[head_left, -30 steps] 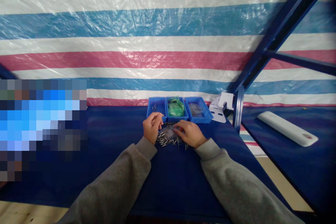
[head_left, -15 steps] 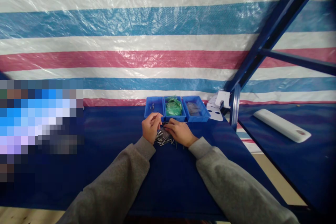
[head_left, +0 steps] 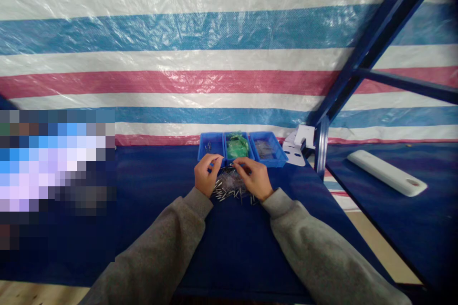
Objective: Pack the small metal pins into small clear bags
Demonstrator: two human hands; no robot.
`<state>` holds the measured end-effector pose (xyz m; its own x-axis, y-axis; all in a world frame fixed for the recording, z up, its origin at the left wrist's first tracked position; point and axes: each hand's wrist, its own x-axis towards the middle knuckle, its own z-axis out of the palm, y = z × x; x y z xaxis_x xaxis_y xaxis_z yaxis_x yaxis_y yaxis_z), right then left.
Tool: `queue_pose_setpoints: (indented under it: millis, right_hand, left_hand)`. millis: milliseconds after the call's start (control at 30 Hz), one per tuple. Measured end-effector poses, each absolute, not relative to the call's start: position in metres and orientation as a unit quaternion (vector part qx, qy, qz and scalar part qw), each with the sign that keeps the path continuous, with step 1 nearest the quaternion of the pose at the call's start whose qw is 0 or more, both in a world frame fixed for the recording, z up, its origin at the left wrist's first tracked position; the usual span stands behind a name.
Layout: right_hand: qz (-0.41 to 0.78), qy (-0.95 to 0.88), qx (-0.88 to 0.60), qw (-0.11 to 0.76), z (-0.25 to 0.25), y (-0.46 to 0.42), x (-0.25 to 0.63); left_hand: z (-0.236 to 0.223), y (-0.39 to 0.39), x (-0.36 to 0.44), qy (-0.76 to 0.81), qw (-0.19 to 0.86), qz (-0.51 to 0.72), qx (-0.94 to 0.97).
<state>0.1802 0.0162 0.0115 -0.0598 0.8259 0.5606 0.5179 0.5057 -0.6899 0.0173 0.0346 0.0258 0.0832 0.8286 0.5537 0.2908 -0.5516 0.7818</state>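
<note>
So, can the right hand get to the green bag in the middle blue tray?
Probably yes. The right hand is right by the front edge of the middle blue tray, and the green bag lies just inside. Only the tray's low rim stands between them, and the metal pins lie behind the hand.

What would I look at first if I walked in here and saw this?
The big striped plastic sheet in pink, white and blue fills the whole back of the view. Below it, on a dark blue table, three blue trays stand in a row, the middle one holding a green bag. Just in front of them, the left hand and right hand are over a messy pile of small metal pins.
</note>
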Motion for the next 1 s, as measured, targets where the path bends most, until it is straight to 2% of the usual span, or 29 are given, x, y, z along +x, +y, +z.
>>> queue_pose_setpoints:
  millis: [167,300,433,667,800,1000]
  right_hand:
    - [0.381,-0.56,-0.433,0.595,0.015,0.013,0.186]
    - [0.428,-0.521,-0.415,0.611,0.017,0.014,0.186]
    - [0.409,-0.54,-0.434,0.594,0.018,0.013,0.184]
    - [0.277,-0.645,-0.49,0.516,0.018,0.009,0.185]
    - [0.238,-0.697,-0.483,0.473,0.031,0.013,0.185]
    - [0.196,-0.743,-0.451,0.454,0.043,0.016,0.186]
  left_hand:
    - [0.026,0.035,0.019,0.349,0.201,0.491,0.772]
    - [0.024,0.036,0.019,0.348,0.179,0.484,0.783]
    - [0.026,0.034,0.019,0.369,0.202,0.48,0.77]
    - [0.026,0.029,0.022,0.366,0.229,0.44,0.787]
    - [0.029,0.029,0.022,0.39,0.215,0.462,0.767]
    - [0.027,0.032,0.02,0.408,0.275,0.484,0.724]
